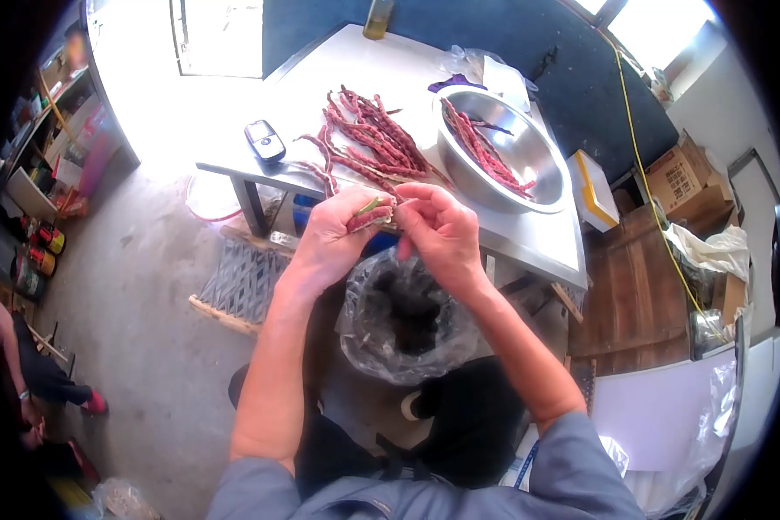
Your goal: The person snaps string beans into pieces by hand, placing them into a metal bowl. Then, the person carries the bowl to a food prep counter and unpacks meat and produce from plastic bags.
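Note:
Several bean pods, red and mottled, are in my left hand [340,227], whose fingers are wrapped round them; the pod pieces [373,215] show reddish and green ends. My right hand [439,227] pinches at the ends of these pods, close beside the left hand. Behind my hands, a pile of long red bean pods [377,134] lies on the white table [303,95]. To its right stands a steel bowl [533,152] with several pods inside. Below my hands is a bin lined with clear plastic [368,334], with dark contents.
A phone [264,141] lies at the table's left edge. A bottle [378,19] stands at the back. A woven stool [243,277] is left of the bin. Another person's legs and hand [35,416] show at far left. Cardboard boxes [680,182] are at right.

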Tool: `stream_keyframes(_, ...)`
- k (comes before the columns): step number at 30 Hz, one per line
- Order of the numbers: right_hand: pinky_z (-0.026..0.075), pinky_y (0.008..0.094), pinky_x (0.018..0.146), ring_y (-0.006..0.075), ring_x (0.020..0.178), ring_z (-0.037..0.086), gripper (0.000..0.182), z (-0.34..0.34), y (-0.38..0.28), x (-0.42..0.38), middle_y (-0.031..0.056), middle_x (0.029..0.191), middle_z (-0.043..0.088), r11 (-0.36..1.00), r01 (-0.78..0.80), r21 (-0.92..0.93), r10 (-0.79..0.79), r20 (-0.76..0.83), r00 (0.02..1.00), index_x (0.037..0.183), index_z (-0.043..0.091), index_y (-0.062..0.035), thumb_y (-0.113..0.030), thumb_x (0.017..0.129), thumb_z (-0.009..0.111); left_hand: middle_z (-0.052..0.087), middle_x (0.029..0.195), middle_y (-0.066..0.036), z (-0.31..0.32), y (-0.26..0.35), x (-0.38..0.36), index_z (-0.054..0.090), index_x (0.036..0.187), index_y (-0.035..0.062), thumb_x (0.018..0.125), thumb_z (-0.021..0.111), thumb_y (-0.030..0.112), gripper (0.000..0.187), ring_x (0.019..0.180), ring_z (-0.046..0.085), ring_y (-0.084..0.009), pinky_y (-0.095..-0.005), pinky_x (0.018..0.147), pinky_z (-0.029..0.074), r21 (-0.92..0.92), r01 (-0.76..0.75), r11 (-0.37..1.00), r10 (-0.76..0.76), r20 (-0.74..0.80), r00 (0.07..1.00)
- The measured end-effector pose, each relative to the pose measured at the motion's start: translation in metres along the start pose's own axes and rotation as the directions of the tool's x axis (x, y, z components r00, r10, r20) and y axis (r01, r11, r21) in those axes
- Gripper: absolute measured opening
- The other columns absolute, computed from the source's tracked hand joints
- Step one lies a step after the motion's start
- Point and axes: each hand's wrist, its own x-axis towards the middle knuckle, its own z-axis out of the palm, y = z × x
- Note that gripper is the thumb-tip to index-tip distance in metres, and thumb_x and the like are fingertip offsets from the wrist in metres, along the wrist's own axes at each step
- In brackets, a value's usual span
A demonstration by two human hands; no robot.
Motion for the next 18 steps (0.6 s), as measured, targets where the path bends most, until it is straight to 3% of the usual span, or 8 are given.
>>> stream_keyframes(3,0.049,0.0216,0.052,0.0093,0.056,0.061,0.019,0.000,-0.001,-0.003,0.0062,0.080,0.067,0.999,0.009,0.053,-0.009,-0.013,1.000,0.112,0.060,0.0042,-0.005,0.095,0.059,0.065,0.097,-0.008,0.002,0.001,0.000,0.064,0.107,0.0007,0.087,0.067,0.001,0.020,0.089,0.063,-0.0164,-0.0282,0.080,0.049,0.020,-0.021,1.000,0.021,-0.019,1.000)
stream_keyframes(4,0.048,0.0217,0.052,0.0096,0.056,0.061,0.019,0.001,0.001,-0.003,0.0070,0.081,0.068,0.988,-0.006,0.155,0.012,-0.038,0.999,0.113,0.060,0.0041,-0.005,0.096,0.058,0.065,0.097,-0.008,0.002,0.001,0.000,0.064,0.107,0.0007,0.087,0.067,0.001,0.020,0.089,0.063,-0.0164,-0.0282,0.080,0.049,0.019,-0.023,1.000,0.023,-0.015,1.000)
stream_keyframes(6,0.048,0.0218,0.052,0.0099,0.057,0.062,0.019,0.000,0.000,-0.002,0.0077,0.083,0.068,0.966,-0.018,0.258,0.034,-0.059,0.998,0.113,0.060,0.0040,-0.004,0.096,0.056,0.066,0.095,-0.005,0.001,0.002,-0.002,0.063,0.106,0.0000,0.094,0.061,0.006,0.013,0.087,0.063,-0.0135,-0.0268,0.082,0.050,-0.308,0.231,0.923,-0.251,-0.029,0.967)
stream_keyframes(9,0.049,0.0217,0.053,0.0101,0.057,0.062,0.019,-0.003,-0.002,-0.003,0.0084,0.086,0.068,0.970,0.011,0.244,0.018,-0.114,0.993,0.113,0.061,0.0043,-0.005,0.096,0.058,0.065,0.090,-0.005,-0.003,0.008,-0.002,0.062,0.106,0.0019,0.096,0.061,0.007,0.011,0.081,0.064,-0.0132,-0.0266,0.079,0.050,-0.438,0.265,0.859,-0.310,-0.032,0.950)
stream_keyframes(11,0.049,0.0219,0.053,0.0101,0.057,0.061,0.019,-0.004,-0.002,-0.006,0.0081,0.085,0.068,0.995,0.027,0.098,-0.021,-0.064,0.998,0.111,0.063,0.0043,-0.007,0.096,0.059,0.065,0.089,-0.006,-0.007,0.008,-0.003,0.062,0.105,0.0024,0.096,0.059,0.008,0.011,0.079,0.064,-0.0146,-0.0267,0.076,0.050,-0.432,0.264,0.862,-0.306,-0.027,0.952)
stream_keyframes(14,0.048,0.0221,0.052,0.0091,0.056,0.061,0.017,-0.002,0.002,-0.010,0.0075,0.083,0.068,0.997,0.068,0.037,-0.067,-0.028,0.997,0.106,0.065,0.0041,-0.008,0.095,0.062,0.065,0.087,-0.008,-0.008,0.010,-0.003,0.060,0.106,0.0023,0.098,0.057,0.011,0.012,0.076,0.064,-0.0168,-0.0266,0.071,0.051,-0.486,0.287,0.825,-0.314,0.028,0.949)
stream_keyframes(16,0.048,0.0222,0.052,0.0084,0.056,0.060,0.016,-0.001,0.004,-0.012,0.0067,0.080,0.068,0.997,0.069,-0.017,-0.070,-0.013,0.997,0.104,0.066,0.0039,-0.008,0.094,0.062,0.065,0.084,-0.012,-0.008,0.014,-0.003,0.058,0.107,0.0015,0.099,0.055,0.013,0.014,0.070,0.065,-0.0212,-0.0300,0.064,0.054,-0.668,0.291,0.685,-0.319,0.085,0.944)
stream_keyframes(18,0.047,0.0224,0.051,0.0073,0.054,0.059,0.015,0.001,0.009,-0.012,0.0047,0.074,0.067,0.996,0.051,-0.073,-0.052,-0.015,0.999,0.101,0.067,0.0034,-0.008,0.092,0.064,0.065,0.082,-0.014,-0.009,0.015,-0.004,0.057,0.107,0.0010,0.099,0.055,0.013,0.015,0.068,0.065,-0.0230,-0.0319,0.061,0.055,-0.709,0.290,0.643,-0.309,0.106,0.945)
